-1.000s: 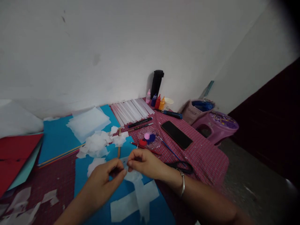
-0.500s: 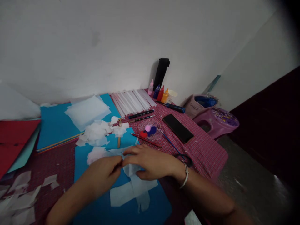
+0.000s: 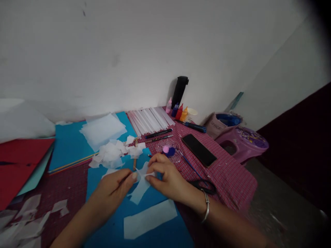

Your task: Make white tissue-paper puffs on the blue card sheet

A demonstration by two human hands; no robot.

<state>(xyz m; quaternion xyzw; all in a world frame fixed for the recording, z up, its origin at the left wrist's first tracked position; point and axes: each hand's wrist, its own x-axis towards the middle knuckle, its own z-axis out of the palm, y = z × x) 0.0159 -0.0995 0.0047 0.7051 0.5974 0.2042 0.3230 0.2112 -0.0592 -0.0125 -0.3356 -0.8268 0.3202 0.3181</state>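
Observation:
A twisted piece of thin white paper [image 3: 141, 187] is pinched between my two hands, just above a blue sheet [image 3: 106, 224]. My left hand [image 3: 113, 187] closes thumb and finger at its left side. Thumb and fingertips of my right hand [image 3: 168, 177] grip its right side, with a bangle on that wrist. Below them a white paper strip [image 3: 150, 218] lies flat on the blue sheet. Partly behind my left hand is another white paper piece [image 3: 110, 171]. Black-handled scissors [image 3: 204, 186] lie beside my right wrist.
Behind the hands are white paper scraps [image 3: 111, 153], stacked white sheets [image 3: 104, 131] and long white strips [image 3: 151, 120]. To the right are a paint palette [image 3: 177, 153], a phone [image 3: 198, 150], pens [image 3: 159, 133] and paint bottles [image 3: 180, 112]. A red sheet [image 3: 23, 162] is at left.
The held paper has come up off the strip, which now lies by itself. My hands have drawn slightly apart, the right one turning into a pinch. The camera view has shifted a little.

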